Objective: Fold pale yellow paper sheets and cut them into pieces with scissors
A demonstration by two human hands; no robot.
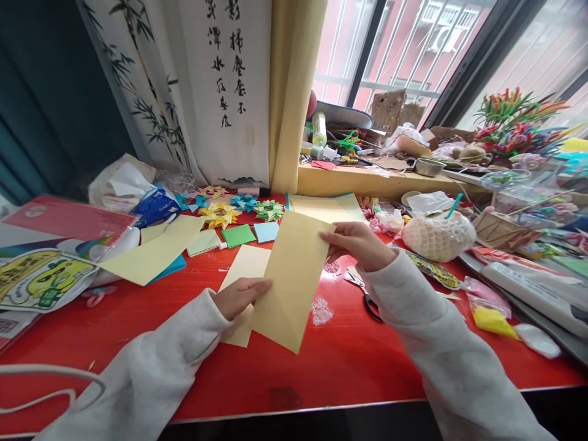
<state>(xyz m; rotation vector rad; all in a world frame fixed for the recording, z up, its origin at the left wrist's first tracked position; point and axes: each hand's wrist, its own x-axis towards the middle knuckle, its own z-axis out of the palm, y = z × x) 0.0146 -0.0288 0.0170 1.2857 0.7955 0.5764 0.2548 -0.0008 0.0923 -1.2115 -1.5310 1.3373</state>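
A pale yellow sheet of paper is held up in front of me, tilted above the red table. At its left edge, my left hand pinches it between thumb and fingers. Near the upper right corner, my right hand grips the same sheet. Behind it, partly covered, another cream paper lies on the table. Just to the left of my right sleeve are scissors with black handles, half hidden by the sleeve.
Folded paper stars, green sticky notes and blue ones lie behind. More yellow paper rests at left. A netted white fruit with a straw stands at right, near craft clutter. The table's front edge runs below.
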